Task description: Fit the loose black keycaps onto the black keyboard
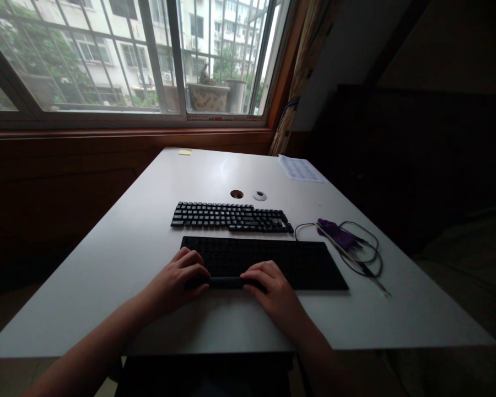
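Gripping a dark bar at both ends, a person works at a white table, the piece level along the near side of a dark keyboard that lies toward the table's near edge. The left hand and right hand each close thumb and fingers on it, hiding its ends; whether it touches the keyboard cannot be told. Good handling would likely mean matched pressure from both hands, with the bar parallel to the table's near edge and neither end twisted. Rows of keycaps sit just beyond the keyboard, so short, controlled movements look wise. Toward the table's right edge, a purple cloth lies amid a looped cord and a slender tool. Readable text is scarce: a printed sheet at the far right corner bears lines too small to make out, red characters on the window frame blur, and no brand is legible on keyboard or keycaps.
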{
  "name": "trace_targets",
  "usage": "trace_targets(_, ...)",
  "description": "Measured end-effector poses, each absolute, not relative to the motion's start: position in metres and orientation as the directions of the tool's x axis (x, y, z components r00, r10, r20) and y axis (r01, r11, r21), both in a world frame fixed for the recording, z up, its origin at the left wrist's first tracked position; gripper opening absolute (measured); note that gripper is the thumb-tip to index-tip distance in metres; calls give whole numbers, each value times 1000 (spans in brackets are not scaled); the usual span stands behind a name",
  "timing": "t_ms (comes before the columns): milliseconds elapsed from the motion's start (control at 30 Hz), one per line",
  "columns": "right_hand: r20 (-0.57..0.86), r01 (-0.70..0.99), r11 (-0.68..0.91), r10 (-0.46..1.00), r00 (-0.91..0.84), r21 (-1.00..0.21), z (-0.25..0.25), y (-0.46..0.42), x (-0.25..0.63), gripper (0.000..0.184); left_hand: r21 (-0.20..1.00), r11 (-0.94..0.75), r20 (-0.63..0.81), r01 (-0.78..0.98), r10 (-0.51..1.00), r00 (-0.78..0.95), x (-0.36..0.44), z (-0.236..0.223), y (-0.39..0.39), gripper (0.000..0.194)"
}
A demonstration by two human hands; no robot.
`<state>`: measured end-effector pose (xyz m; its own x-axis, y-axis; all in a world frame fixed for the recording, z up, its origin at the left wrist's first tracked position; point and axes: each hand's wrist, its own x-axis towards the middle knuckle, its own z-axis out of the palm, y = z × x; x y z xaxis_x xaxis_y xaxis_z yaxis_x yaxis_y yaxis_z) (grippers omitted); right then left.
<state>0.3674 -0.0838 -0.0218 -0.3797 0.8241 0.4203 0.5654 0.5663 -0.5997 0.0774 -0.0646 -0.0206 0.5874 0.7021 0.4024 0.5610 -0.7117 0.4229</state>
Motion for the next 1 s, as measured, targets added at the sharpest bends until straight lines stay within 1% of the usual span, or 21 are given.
trace_targets(367,424,582,561,827,-369,-589,-25,-82,367,25,428,-697,418,576,717,558,77,-25,-62,12)
trace_targets(533,440,586,568,822,-363,-578,-23,-83,366,27,443,-694,407,568,720,563,76,-24,-61,11)
trace_targets(833,449,564,593,805,-388,-576,-23,-82,366,24,448,-687,387,571,725,569,78,-21,-63,10)
trace_targets(1000,437,570,582,813,-385,-579,-22,-82,365,15,450,-689,383,568,724,574,77,-21,-63,10)
